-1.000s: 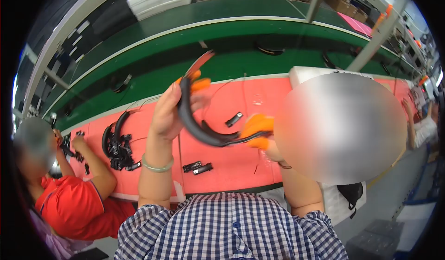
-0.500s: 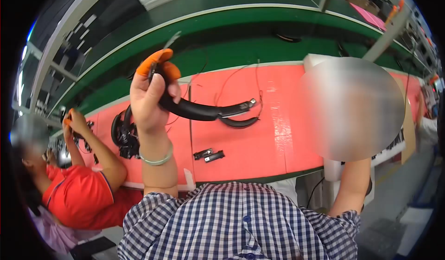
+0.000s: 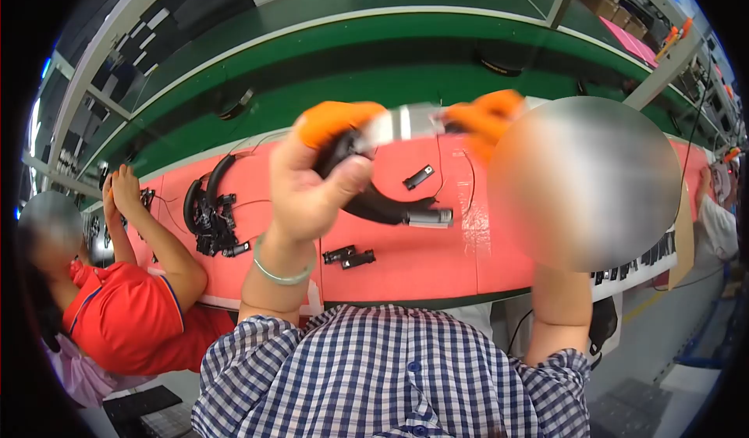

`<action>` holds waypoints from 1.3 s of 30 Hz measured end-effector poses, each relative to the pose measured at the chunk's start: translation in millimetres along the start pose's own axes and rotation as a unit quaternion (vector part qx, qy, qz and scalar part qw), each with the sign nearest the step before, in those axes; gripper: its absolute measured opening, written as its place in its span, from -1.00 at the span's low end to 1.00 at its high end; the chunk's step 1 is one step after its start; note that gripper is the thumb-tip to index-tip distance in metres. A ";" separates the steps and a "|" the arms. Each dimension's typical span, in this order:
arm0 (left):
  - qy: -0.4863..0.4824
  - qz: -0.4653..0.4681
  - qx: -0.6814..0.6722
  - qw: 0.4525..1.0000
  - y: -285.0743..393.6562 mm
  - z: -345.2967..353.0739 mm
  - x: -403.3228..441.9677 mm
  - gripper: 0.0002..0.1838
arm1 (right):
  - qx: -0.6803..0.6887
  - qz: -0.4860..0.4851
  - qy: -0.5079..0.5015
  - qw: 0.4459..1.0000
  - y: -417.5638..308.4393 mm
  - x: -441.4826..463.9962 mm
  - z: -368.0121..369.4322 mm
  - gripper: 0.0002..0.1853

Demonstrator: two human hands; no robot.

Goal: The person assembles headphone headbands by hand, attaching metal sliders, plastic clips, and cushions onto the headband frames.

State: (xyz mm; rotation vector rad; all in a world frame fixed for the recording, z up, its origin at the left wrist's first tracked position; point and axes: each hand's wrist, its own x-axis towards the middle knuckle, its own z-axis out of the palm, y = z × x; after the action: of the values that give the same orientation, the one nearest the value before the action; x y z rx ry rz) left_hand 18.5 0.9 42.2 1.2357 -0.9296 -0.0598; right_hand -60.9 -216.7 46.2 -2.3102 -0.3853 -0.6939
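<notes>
My left hand [image 3: 316, 177], with orange finger covers, is closed round one end of a curved black headband [image 3: 382, 206]. The headband's other end, with a silvery metal piece, points right above the pink mat. Between my hands a blurred pale metal strip [image 3: 406, 124] extends from the held end. My right hand [image 3: 488, 122] pinches a small dark part at the strip's right end; a blurred round patch hides the palm. A small black part [image 3: 419, 177] lies on the mat behind the headband. Two more black parts [image 3: 359, 259] lie nearer my body.
To the left, a pile of black parts and headbands [image 3: 209, 212] rests on the pink mat [image 3: 406, 270]. A co-worker in red [image 3: 129, 321] sits at the left. Behind runs a green belt [image 3: 312, 87] carrying headbands. A white tray [image 3: 636, 270] of parts stands at the right.
My right hand has come from the far right to the pale strip near my left hand. My left hand, still on the headband, has moved right and slightly down.
</notes>
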 end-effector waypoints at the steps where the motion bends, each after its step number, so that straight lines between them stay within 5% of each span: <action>1: -0.002 0.045 0.086 0.995 -2.8 5.9 2.7 -0.68 | 0.083 -0.005 -0.009 0.997 -6.2 3.8 17.1 -0.64; 5: 0.057 -0.137 0.055 0.987 -14.8 9.1 -0.4 -0.75 | 0.339 0.071 0.054 0.936 -15.0 6.7 71.5 -0.49; 7: 0.057 -0.228 0.019 0.972 -21.5 2.5 -3.6 -0.73 | 0.352 0.107 0.063 0.928 -16.8 7.3 80.2 -0.42; 10: 0.050 -0.210 -0.001 0.977 -24.8 -3.5 -8.2 -0.71 | 0.224 0.239 0.073 0.942 -23.3 3.5 77.4 -0.32; 12: 0.034 -0.208 -0.013 0.977 -25.4 -6.2 -8.8 -0.70 | -0.112 0.012 0.186 0.976 -13.0 7.1 70.5 -0.24; 13: 0.016 -0.219 -0.007 0.976 -24.4 -6.3 -7.1 -0.70 | -0.130 -0.037 0.118 0.984 -11.7 8.9 61.0 -0.31; 14: -0.002 -0.229 0.001 0.973 -24.0 -6.0 -6.6 -0.71 | -0.131 -0.036 0.117 0.984 -10.6 6.7 59.9 -0.31; 16: 0.011 -0.220 -0.012 0.975 -24.5 -3.3 -6.1 -0.71 | 0.226 0.147 -0.018 0.963 -9.2 3.7 58.8 -0.45; 17: 0.025 -0.209 -0.024 0.977 -24.9 -1.7 -4.5 -0.72 | 0.224 0.145 -0.016 0.964 -12.2 4.2 53.9 -0.45; 19: 0.028 -0.187 0.003 0.982 -24.1 -0.6 -4.1 -0.73 | 0.183 0.306 -0.085 0.930 -23.0 4.4 44.4 -0.63; 22: 0.039 -0.181 0.029 0.982 -21.8 1.6 -6.6 -0.73 | 0.305 0.229 0.044 0.923 -12.6 -6.1 60.1 -0.76; 25: 0.067 -0.167 0.040 0.983 -25.7 6.2 -9.1 -0.74 | 0.357 0.254 0.063 0.897 -17.9 -5.3 60.0 -0.83; 28: 0.077 -0.131 0.051 0.987 -28.4 5.2 -12.9 -0.74 | 0.309 0.322 -0.006 0.895 -16.9 0.6 55.8 -0.84; 32: 0.075 -0.157 0.004 0.985 -26.0 5.4 -14.3 -0.74 | 0.350 0.300 0.020 0.887 -14.9 -3.2 56.0 -0.84; 39: 0.060 -0.130 0.061 0.988 -27.4 7.0 -16.7 -0.75 | 0.220 0.297 -0.059 0.927 -21.1 -4.0 43.6 -0.85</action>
State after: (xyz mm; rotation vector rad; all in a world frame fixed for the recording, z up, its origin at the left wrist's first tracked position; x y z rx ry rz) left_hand 15.1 -6.4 10.4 1.4540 -0.6719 -0.1354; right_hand -57.3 -171.8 28.0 -1.8865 0.1095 -0.1414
